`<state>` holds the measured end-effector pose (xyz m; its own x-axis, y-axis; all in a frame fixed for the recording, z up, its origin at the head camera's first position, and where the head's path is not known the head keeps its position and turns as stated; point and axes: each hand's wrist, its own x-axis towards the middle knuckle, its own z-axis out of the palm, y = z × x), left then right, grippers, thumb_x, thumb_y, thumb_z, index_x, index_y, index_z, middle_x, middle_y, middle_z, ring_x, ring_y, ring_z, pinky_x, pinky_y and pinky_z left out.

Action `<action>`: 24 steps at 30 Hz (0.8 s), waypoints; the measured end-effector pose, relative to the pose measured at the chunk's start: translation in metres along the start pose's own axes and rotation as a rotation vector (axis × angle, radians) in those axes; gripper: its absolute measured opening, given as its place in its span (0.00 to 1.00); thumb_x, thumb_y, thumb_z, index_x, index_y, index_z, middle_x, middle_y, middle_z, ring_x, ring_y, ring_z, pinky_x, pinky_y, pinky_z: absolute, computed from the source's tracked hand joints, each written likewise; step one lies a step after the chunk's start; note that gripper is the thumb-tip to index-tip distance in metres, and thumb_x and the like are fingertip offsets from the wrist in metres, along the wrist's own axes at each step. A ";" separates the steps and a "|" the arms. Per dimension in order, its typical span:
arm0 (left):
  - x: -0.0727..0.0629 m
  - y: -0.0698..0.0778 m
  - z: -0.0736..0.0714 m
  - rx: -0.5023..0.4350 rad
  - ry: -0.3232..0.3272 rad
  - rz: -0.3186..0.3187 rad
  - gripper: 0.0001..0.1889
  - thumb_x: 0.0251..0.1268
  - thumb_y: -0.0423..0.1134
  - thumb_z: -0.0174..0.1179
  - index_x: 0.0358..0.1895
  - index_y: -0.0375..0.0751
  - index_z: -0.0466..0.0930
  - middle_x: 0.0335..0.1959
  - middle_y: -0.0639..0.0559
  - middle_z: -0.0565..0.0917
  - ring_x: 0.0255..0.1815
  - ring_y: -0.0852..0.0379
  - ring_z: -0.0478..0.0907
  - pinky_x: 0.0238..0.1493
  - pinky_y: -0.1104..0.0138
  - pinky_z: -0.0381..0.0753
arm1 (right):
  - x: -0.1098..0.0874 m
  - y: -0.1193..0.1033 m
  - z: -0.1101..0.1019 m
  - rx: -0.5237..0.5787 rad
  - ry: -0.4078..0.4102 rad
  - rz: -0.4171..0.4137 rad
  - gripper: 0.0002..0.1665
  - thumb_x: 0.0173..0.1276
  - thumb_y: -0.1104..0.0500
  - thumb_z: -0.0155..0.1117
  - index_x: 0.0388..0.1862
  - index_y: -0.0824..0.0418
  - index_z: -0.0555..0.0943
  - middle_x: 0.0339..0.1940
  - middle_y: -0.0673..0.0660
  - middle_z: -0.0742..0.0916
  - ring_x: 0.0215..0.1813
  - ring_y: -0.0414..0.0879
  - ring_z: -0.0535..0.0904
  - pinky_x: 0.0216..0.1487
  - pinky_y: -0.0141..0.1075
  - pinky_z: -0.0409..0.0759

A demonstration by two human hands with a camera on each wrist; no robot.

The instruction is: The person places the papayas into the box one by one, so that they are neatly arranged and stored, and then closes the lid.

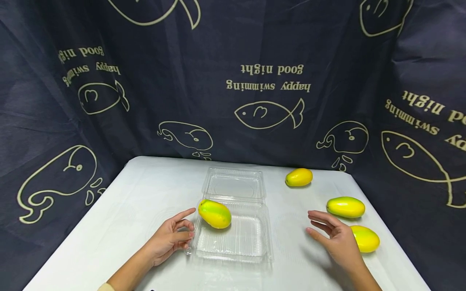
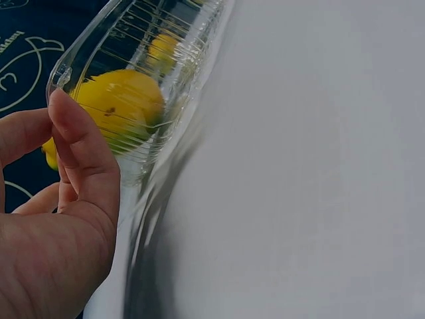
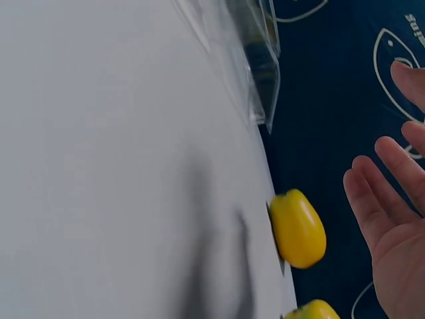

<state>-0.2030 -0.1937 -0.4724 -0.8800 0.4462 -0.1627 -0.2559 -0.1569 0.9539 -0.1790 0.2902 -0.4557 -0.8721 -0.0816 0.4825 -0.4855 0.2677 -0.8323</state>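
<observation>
A clear plastic clamshell box [image 1: 251,255] lies unfolded, its lid [image 1: 209,184] laid back behind the base. One yellow-green papaya [image 1: 216,214] sits at the left of the base, and shows through the ribbed wall in the left wrist view. My left hand [image 1: 170,239] is by the box's left edge, index finger extended towards the papaya, other fingers loosely bent. Its thumb tip overlaps the rim in the left wrist view. My right hand [image 1: 340,242] hovers with parted fingers and an empty palm, partly covering a papaya [image 1: 367,239] at the right.
Another papaya [image 1: 346,207] lies just beyond my right hand, and one more [image 1: 299,177] is near the back edge of the white table [image 1: 120,210]. A dark blue curtain [image 1: 218,72] with fish and whale drawings hangs behind and along both sides.
</observation>
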 end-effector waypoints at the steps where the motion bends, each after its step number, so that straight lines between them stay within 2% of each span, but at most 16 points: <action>1: 0.000 0.000 0.000 0.001 0.001 0.000 0.44 0.69 0.25 0.61 0.83 0.42 0.47 0.43 0.56 0.76 0.28 0.62 0.76 0.31 0.75 0.83 | -0.001 0.000 -0.002 0.001 0.000 -0.002 0.29 0.57 0.78 0.73 0.59 0.78 0.78 0.55 0.46 0.88 0.55 0.36 0.86 0.59 0.31 0.84; 9: 0.000 0.000 0.000 0.004 -0.001 0.001 0.44 0.69 0.25 0.61 0.83 0.42 0.47 0.43 0.56 0.76 0.28 0.62 0.76 0.31 0.75 0.83 | -0.005 0.009 -0.020 -0.024 0.006 -0.018 0.29 0.56 0.80 0.72 0.59 0.79 0.78 0.56 0.45 0.88 0.55 0.36 0.86 0.59 0.30 0.83; 15: 0.000 -0.001 0.000 0.007 -0.009 0.004 0.44 0.70 0.26 0.61 0.83 0.41 0.46 0.44 0.56 0.75 0.28 0.63 0.75 0.31 0.75 0.83 | -0.006 0.006 -0.032 -0.140 0.021 0.037 0.30 0.57 0.77 0.74 0.60 0.74 0.80 0.56 0.40 0.87 0.55 0.31 0.85 0.59 0.25 0.82; 24: 0.001 -0.002 -0.002 0.005 -0.007 0.010 0.45 0.69 0.26 0.61 0.83 0.41 0.46 0.43 0.56 0.76 0.28 0.63 0.76 0.31 0.74 0.83 | -0.010 0.007 -0.048 -0.294 0.057 0.011 0.30 0.54 0.76 0.77 0.58 0.72 0.82 0.53 0.35 0.87 0.53 0.25 0.83 0.52 0.17 0.81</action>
<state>-0.2040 -0.1945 -0.4744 -0.8797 0.4506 -0.1518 -0.2454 -0.1568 0.9566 -0.1712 0.3389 -0.4532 -0.8683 -0.0248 0.4954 -0.4299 0.5359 -0.7266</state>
